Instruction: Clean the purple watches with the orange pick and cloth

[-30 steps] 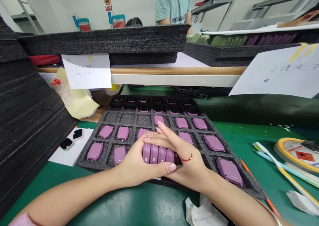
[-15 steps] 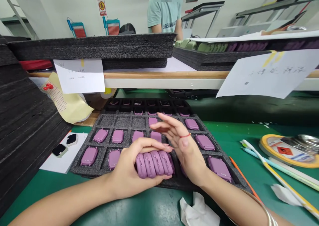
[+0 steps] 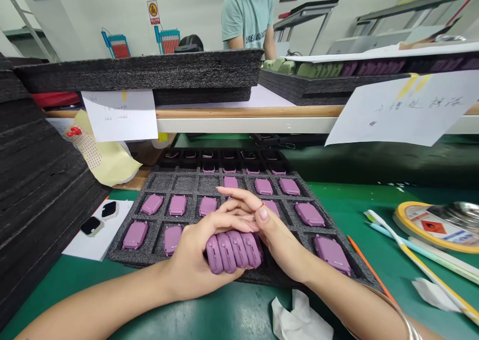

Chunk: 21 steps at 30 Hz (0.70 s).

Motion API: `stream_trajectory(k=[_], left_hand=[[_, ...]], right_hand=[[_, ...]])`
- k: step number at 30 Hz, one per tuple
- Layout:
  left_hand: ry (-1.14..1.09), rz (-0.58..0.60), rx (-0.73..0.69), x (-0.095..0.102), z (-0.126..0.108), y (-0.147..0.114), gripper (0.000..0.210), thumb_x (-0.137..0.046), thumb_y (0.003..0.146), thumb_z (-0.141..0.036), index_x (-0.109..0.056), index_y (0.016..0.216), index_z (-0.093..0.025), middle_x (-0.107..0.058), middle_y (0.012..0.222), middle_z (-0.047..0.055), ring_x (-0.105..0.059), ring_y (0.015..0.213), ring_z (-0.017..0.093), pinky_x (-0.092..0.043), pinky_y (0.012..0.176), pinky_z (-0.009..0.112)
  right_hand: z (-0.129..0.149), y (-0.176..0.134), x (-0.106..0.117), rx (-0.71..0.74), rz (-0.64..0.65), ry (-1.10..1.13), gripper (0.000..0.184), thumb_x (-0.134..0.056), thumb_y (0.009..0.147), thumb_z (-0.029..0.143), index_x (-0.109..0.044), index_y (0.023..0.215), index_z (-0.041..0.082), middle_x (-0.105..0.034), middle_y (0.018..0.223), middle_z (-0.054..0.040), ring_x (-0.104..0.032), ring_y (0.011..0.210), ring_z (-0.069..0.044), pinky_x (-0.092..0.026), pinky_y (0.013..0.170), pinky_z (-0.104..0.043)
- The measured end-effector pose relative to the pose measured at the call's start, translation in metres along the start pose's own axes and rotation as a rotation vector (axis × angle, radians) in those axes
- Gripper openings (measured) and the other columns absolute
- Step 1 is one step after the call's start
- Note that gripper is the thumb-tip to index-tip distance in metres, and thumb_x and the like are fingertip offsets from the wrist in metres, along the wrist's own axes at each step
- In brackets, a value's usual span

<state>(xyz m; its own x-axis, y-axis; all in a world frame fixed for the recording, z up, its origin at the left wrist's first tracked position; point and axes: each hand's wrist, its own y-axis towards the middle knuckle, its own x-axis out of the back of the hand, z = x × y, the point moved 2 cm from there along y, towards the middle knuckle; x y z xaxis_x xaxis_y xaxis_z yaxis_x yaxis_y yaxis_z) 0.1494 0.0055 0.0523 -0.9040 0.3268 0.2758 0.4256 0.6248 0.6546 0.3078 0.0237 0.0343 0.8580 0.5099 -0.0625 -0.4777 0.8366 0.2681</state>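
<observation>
A row of several purple smartwatch cases [image 3: 235,252] stands on edge, pressed side by side, above the near edge of a black foam tray [image 3: 157,182]. My left hand [image 3: 204,245] is closed around them, fingers over the top and thumb side beneath. My right hand [image 3: 275,230] reaches in from the right with fingers stretched out behind the row, its thumb by my left fingertips; whether it touches the cases is hidden. More purple cases lie singly in the tray's compartments, such as one purple watch case [image 3: 135,235] at front left.
Two pale watches [image 3: 92,226] lie on white paper at left, beside stacked black foam [image 3: 45,190]. A crumpled tissue [image 3: 299,317], an orange stick [image 3: 370,265], pens and a yellow tape roll [image 3: 402,212] are at right. A shelf edge [image 3: 239,125] crosses above; a person [image 3: 249,23] is beyond.
My right hand has moved left and down, closing in on the row of cases and my left hand. Purple cases behind it have come into view. My left hand keeps its hold.
</observation>
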Motion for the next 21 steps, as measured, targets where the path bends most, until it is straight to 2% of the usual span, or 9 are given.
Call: stream_trajectory(k=[3, 6, 10, 12, 14, 16, 18, 21], left_hand=[[0.004, 0.005, 0.009, 0.0, 0.0, 0.0, 0.047, -0.078, 0.074, -0.004, -0.06, 0.113, -0.024, -0.075, 0.117, 0.005, -0.074, 0.107, 0.022, -0.057, 0.101, 0.036], [-0.003, 0.015, 0.025, 0.001, 0.0, -0.001, 0.045, -0.077, 0.074, -0.005, -0.059, 0.11, -0.024, -0.076, 0.114, 0.006, -0.072, 0.116, 0.025, -0.057, 0.101, 0.038], [-0.026, 0.032, 0.071, 0.0, 0.001, -0.004, 0.045, -0.078, 0.075, -0.006, -0.058, 0.111, -0.024, -0.077, 0.119, 0.008, -0.072, 0.117, 0.026, -0.057, 0.102, 0.038], [-0.064, 0.041, 0.094, 0.0, 0.002, -0.007, 0.047, -0.079, 0.076, -0.007, -0.057, 0.114, -0.025, -0.076, 0.123, 0.008, -0.072, 0.118, 0.024, -0.056, 0.103, 0.036], [-0.103, 0.041, 0.128, 0.0, 0.004, -0.009, 0.049, -0.08, 0.078, -0.01, -0.055, 0.117, -0.025, -0.075, 0.125, 0.009, -0.072, 0.117, 0.024, -0.057, 0.102, 0.035], [-0.101, 0.024, 0.174, 0.001, 0.006, -0.011, 0.053, -0.083, 0.077, -0.016, -0.053, 0.12, -0.024, -0.076, 0.12, 0.009, -0.075, 0.111, 0.025, -0.058, 0.097, 0.034], [-0.091, 0.008, 0.199, 0.001, 0.009, -0.012, 0.061, -0.087, 0.075, -0.023, -0.051, 0.124, -0.024, -0.077, 0.116, 0.009, -0.076, 0.105, 0.026, -0.059, 0.093, 0.034], [-0.11, -0.013, 0.189, 0.002, 0.012, -0.012, 0.068, -0.088, 0.073, -0.026, -0.049, 0.128, -0.025, -0.073, 0.125, 0.01, -0.074, 0.111, 0.028, -0.058, 0.097, 0.037]], right_hand=[[0.0, 0.001, 0.0, 0.005, -0.007, -0.023, 0.066, -0.038, 0.097, 0.072, -0.051, 0.142, 0.026, -0.067, 0.109, -0.005, -0.066, 0.106, -0.022, -0.048, 0.103, -0.042], [-0.001, 0.002, 0.0, 0.035, -0.018, -0.067, 0.067, -0.036, 0.098, 0.072, -0.052, 0.141, 0.024, -0.069, 0.108, -0.0062, -0.067, 0.106, -0.023, -0.048, 0.104, -0.044], [0.002, 0.001, 0.004, 0.144, -0.044, -0.144, 0.063, -0.038, 0.098, 0.071, -0.055, 0.138, 0.025, -0.068, 0.115, -0.0084, -0.066, 0.108, -0.024, -0.053, 0.101, -0.044], [0.009, -0.003, 0.007, 0.303, -0.101, -0.278, 0.062, -0.046, 0.095, 0.071, -0.056, 0.137, 0.027, -0.062, 0.128, -0.0102, -0.061, 0.119, -0.027, -0.051, 0.104, -0.046], [0.021, -0.008, 0.008, 0.503, -0.135, -0.479, 0.068, -0.065, 0.083, 0.071, -0.055, 0.134, 0.028, -0.054, 0.136, -0.0113, -0.054, 0.13, -0.03, -0.047, 0.11, -0.049], [0.031, -0.012, 0.008, 0.635, -0.096, -0.692, 0.07, -0.083, 0.073, 0.06, -0.055, 0.129, 0.026, -0.049, 0.14, -0.0124, -0.05, 0.135, -0.032, -0.044, 0.115, -0.049], [0.038, -0.014, 0.008, 0.646, -0.019, -0.856, 0.062, -0.087, 0.074, 0.046, -0.058, 0.124, 0.024, -0.045, 0.145, -0.0137, -0.048, 0.139, -0.032, -0.042, 0.117, -0.047], [0.041, -0.014, 0.008, 0.608, 0.053, -0.94, 0.049, -0.082, 0.082, 0.041, -0.062, 0.123, 0.023, -0.045, 0.149, -0.0146, -0.047, 0.141, -0.032, -0.041, 0.119, -0.048]])
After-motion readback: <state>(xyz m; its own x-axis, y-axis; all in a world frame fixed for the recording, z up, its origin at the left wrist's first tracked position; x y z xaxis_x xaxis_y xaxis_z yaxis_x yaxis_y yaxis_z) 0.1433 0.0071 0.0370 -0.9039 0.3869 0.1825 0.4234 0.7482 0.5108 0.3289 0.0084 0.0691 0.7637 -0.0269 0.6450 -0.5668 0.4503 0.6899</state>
